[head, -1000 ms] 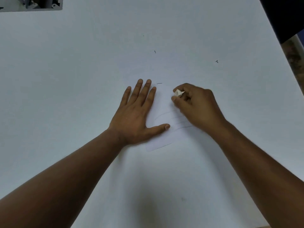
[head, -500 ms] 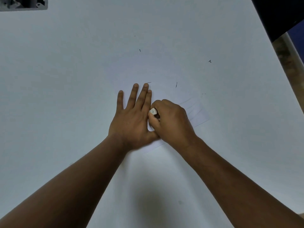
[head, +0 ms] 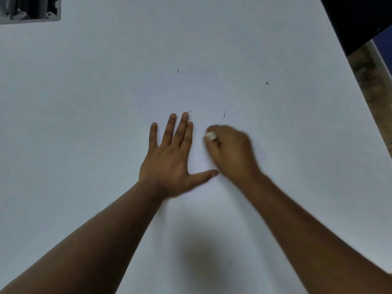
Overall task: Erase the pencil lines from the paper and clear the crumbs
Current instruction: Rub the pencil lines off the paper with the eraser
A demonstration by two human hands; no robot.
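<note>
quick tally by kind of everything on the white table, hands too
hands: 2 (left hand, right hand)
eraser: 1
paper: 1
dark crumbs: 4 clear ones ()
grey fixture at the far corner: 1
total: 9

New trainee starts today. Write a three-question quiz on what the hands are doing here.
1. True or false: the left hand lies flat with fingers spread, pressing on the paper.
2. Which hand grips the white eraser? A) left B) right C) neither
3. Fill in: small dark crumbs lie on the table beyond the ____.

Key
1. True.
2. B: the right hand pinches it; the hand is motion-blurred.
3. Fingertips.
</note>
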